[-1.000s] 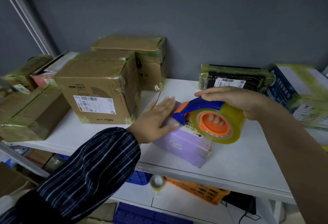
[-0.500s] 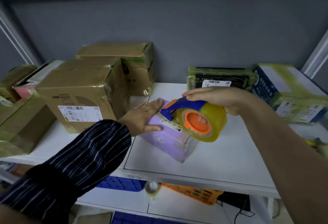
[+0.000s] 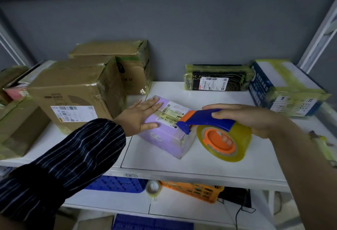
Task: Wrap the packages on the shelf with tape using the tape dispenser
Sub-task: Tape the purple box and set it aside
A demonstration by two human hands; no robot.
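You have bare white shelf (image 3: 200,164) along the front edge and behind the small purple cardboard box (image 3: 164,138), up to the flat black tape-wrapped package (image 3: 217,78). Left, tall brown tape-wrapped cardboard boxes (image 3: 73,91) stand just beside it, leaving a narrow gap. Far right, a blue-and-white tape-wrapped box (image 3: 284,87) blocks the corner.

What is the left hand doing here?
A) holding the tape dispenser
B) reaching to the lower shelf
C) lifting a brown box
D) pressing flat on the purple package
D: the left hand lies with straight fingers on the purple package; the right hand grips the tape dispenser.
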